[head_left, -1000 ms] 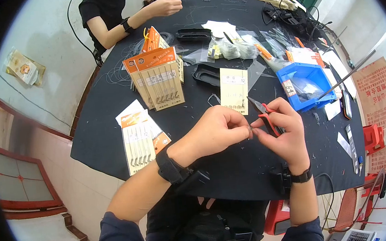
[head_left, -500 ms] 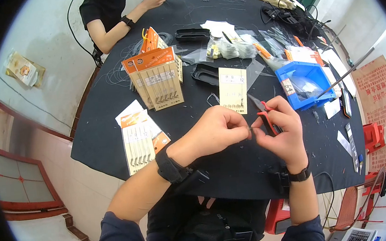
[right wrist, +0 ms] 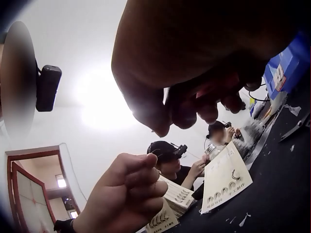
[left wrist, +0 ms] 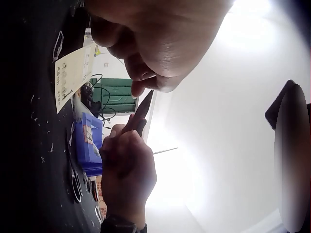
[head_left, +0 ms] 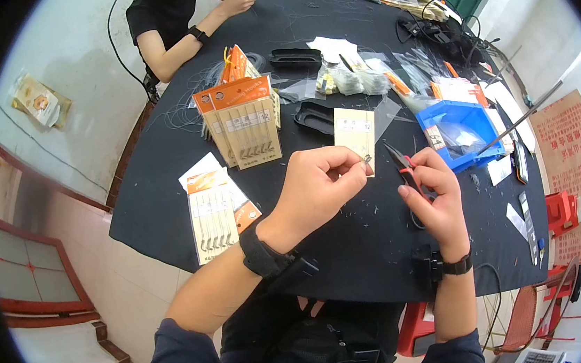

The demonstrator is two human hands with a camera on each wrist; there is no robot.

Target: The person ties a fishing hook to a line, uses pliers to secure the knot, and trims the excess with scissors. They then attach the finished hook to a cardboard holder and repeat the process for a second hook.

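My left hand [head_left: 322,187] pinches thumb against forefinger on a tiny thing hidden in the fingertips; I cannot tell what it is. These fingertips overlap the lower right corner of a cream fishing-hook card [head_left: 354,128]. A dark hook [right wrist: 236,174] shows on that card in the right wrist view, above a row of round marks. Off to the right, my right hand [head_left: 438,192] holds red-handled snips [head_left: 410,175] with the pointed end facing away from me. In the left wrist view the snips' tip overlaps the left fingertips.
Orange-topped fishing-hook packets [head_left: 247,126] stand at the left behind more packets [head_left: 211,217] lying flat. A blue bin [head_left: 456,158] sits at the right. Scissors [left wrist: 76,188] lie on the black cloth [head_left: 340,261]. Another person [head_left: 170,25] works at the far side.
My hands have separated: the left went slightly up to the card's corner, while the right moved a little right and down with the snips. The view has shifted slightly.
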